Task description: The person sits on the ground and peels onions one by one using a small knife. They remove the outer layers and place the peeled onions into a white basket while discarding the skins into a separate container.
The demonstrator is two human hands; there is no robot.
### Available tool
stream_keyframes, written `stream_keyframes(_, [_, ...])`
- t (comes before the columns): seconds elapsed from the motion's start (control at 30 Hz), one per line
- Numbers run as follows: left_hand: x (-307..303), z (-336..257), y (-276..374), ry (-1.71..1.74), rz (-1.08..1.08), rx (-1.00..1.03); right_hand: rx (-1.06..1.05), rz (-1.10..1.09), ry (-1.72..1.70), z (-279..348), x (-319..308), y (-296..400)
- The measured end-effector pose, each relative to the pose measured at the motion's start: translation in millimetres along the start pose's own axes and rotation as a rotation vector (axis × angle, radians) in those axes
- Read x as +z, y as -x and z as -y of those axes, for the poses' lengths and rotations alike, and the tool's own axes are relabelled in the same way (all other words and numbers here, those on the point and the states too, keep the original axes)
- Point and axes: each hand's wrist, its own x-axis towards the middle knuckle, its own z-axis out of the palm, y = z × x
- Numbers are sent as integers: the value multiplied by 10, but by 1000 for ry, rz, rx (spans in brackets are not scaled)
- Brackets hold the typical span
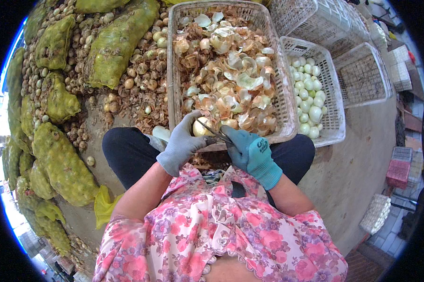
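My left hand, in a light grey knit glove, grips a pale yellow onion over the near end of the crate. In a teal coated glove, my right hand holds a small knife. Its dark blade crosses the front of the onion; whether the edge is cutting in cannot be made out. Beneath both hands is a large, dirty white plastic crate, heaped with onion skins and some onions.
To the right stands a white plastic crate of peeled onions, with more crates behind. Loose unpeeled onions and yellow-green mesh sacks cover much of the floor at left. A yellow mesh bag lies near my left elbow.
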Motion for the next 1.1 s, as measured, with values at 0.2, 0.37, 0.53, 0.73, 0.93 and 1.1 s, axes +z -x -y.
stream_keyframes(0.2, [9, -53, 52, 58, 26, -118, -23, 39, 104, -22, 47, -1])
stream_keyframes(0.37, [64, -110, 98, 180, 65, -186, -52, 43, 183, -65, 117, -4])
stream_keyframes(0.53, [113, -143, 119, 233, 71, -185, -44, 83, 217, -232, 226, 6])
stream_keyframes(0.73, [157, -160, 145, 176, 78, -179, -16, 94, 178, -342, 232, 51])
stream_keyframes(0.93, [153, -53, 131, 307, 118, -236, 5, 132, 195, -409, 185, 57])
stream_keyframes(1.1, [112, -72, 158, 416, 164, -234, -43, 138, 218, -455, 125, 56])
